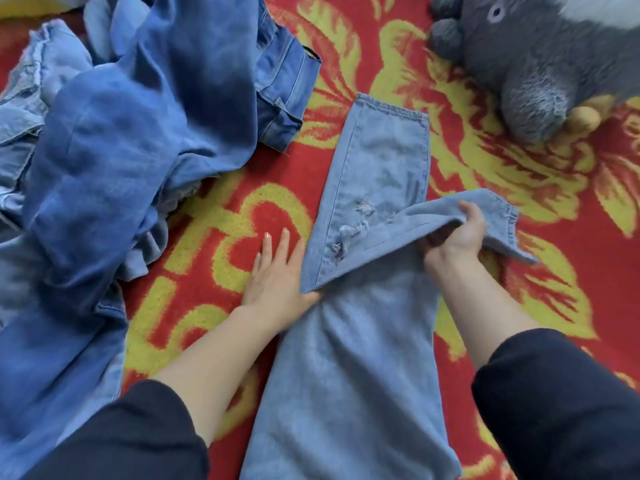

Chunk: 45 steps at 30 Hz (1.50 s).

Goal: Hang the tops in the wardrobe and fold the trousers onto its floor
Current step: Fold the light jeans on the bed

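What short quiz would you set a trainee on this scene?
1. True or false: the right hand grips a lifted leg of the light jeans.
2. Where does the plush toy lie? A: in the left hand. B: at the top right, on the blanket. C: under the jeans.
3. Fill in: the left hand lies ____ beside the jeans, fingers straight.

Key: 1 true; 2 B; 3 flat.
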{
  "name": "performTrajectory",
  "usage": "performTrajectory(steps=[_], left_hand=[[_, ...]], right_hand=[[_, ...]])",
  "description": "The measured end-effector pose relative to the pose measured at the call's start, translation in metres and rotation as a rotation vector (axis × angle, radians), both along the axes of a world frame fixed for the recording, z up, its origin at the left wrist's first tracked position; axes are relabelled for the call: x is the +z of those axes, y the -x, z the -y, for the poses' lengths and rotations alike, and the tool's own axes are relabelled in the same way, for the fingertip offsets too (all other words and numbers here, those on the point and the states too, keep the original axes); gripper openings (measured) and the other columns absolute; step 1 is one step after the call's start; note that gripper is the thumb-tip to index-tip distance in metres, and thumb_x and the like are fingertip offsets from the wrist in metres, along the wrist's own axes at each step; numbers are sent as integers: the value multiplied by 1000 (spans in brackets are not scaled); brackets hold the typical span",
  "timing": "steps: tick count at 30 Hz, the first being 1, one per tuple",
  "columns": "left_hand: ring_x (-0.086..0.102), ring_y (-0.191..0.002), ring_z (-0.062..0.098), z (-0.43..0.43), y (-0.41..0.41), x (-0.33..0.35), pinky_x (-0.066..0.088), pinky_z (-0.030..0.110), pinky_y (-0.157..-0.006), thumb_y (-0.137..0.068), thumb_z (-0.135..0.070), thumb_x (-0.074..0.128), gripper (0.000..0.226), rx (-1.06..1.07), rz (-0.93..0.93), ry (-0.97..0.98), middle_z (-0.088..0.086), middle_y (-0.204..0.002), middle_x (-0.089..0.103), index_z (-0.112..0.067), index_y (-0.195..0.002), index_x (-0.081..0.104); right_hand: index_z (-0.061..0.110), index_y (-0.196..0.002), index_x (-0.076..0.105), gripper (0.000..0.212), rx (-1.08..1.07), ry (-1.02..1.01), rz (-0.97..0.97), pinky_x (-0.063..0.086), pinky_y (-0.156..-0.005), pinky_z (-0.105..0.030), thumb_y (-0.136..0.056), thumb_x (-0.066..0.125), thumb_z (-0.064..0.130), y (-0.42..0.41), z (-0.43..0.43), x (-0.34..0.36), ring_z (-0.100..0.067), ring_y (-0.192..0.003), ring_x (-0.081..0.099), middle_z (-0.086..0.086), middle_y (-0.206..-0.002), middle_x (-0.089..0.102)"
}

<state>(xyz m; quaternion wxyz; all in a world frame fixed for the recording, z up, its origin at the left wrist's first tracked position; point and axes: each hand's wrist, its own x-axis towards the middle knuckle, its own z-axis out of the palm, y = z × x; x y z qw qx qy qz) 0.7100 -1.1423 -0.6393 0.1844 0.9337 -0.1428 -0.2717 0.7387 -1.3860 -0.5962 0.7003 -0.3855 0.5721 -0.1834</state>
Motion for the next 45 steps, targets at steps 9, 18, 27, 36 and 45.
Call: performTrajectory(steps=[9,18,27,36,45], left_hand=[[-13,-143,45,19,-44,0,8,54,-116,-71,-80,45,113,-120,-126,-166,22,-156,-17,-26,-151,-14],[-14,-142,47,20,-51,1,7,54,-116,-82,-74,40,100,-136,-184,-174,21,-156,-19,-27,-151,-14],[-10,-141,50,22,-52,1,11,56,-115,-89,-65,38,90,-166,-138,-199,24,-156,-18,-24,-152,-12],[-14,-142,46,13,-48,9,7,53,-116,-73,-71,61,118,-168,-135,-167,21,-156,-18,-23,-153,-11],[-19,-146,22,-39,111,-2,-6,30,-119,-74,-68,61,122,-147,9,-28,12,-158,-18,-4,-150,-10]], right_hand=[[14,-68,54,20,355,814,-210,35,-59,-23,-79,62,28,-120,28,19,-13,-64,50,10,-59,50],[10,-122,62,37,1241,715,-328,39,-71,-25,-88,60,23,-178,-8,-37,-19,-84,55,-4,-99,56],[9,-152,20,66,1650,1110,-376,13,-119,-36,-98,45,36,-125,-25,-47,-25,-148,10,-6,-161,15],[34,-152,-7,99,1887,1237,-579,-12,-118,-41,-78,40,79,84,-10,-32,-13,-144,-24,7,-160,-18],[39,-152,0,105,1350,1053,-846,19,-111,-47,-69,46,84,270,-41,-38,-19,-147,6,4,-162,2]])
